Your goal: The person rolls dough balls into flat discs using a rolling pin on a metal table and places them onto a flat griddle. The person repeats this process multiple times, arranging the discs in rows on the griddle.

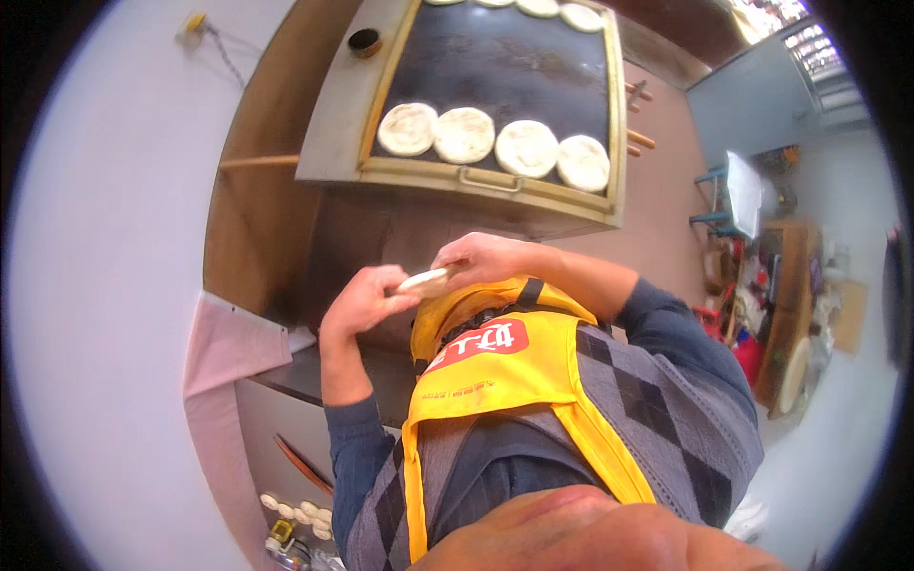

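A flat round of pale dough [425, 283] is held edge-on between my two hands, in front of my yellow apron. My left hand [369, 296] grips its left edge between thumb and fingers. My right hand [484, 260] is closed around its right side; some fingertips are hidden. Beyond the hands lies a dark griddle [507, 71] in a metal frame. Several flat dough rounds [463, 135] lie in a row along its near edge, and more dough rounds [539, 7] line the far edge, partly cut off by the picture's rim.
A metal handle [490, 180] sticks out from the griddle's near frame. A dark counter [303, 375] and a pink cloth [232, 342] are at the left. Small dough pieces [308, 512] sit at the lower left. Wooden handles [640, 138] project beyond the griddle's right side.
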`<state>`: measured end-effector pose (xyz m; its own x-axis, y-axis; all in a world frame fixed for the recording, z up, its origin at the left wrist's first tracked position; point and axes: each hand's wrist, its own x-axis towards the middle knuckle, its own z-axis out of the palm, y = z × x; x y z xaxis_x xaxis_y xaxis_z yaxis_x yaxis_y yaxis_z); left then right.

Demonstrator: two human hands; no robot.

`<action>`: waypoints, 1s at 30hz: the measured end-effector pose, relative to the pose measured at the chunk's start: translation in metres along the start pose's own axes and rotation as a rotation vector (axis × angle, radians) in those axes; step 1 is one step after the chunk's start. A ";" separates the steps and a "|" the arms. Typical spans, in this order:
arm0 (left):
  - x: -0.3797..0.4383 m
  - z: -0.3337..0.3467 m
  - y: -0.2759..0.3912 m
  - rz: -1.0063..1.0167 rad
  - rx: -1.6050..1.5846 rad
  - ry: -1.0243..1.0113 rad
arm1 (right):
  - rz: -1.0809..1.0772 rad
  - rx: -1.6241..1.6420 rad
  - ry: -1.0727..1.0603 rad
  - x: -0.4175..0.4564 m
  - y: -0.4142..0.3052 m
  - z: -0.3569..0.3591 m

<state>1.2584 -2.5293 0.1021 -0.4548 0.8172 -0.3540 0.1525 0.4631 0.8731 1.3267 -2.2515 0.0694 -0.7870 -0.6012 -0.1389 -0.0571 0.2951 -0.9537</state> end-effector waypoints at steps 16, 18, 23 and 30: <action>0.385 0.006 0.173 0.165 0.400 -0.524 | 0.206 0.276 0.860 -0.169 0.103 -0.184; 0.439 0.000 0.179 0.169 0.476 -0.521 | 0.236 0.366 0.903 -0.167 0.118 -0.224; 0.568 -0.034 0.197 0.358 0.703 -0.297 | 0.290 -0.055 1.049 -0.145 0.186 -0.362; 0.698 -0.033 0.162 0.630 0.895 -0.106 | 0.391 -0.769 1.048 -0.124 0.251 -0.475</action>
<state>0.9365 -1.8957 0.0076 -0.0009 1.0000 0.0057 0.9315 -0.0013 0.3638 1.1183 -1.7501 -0.0265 -0.9046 0.3580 0.2315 0.2216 0.8586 -0.4622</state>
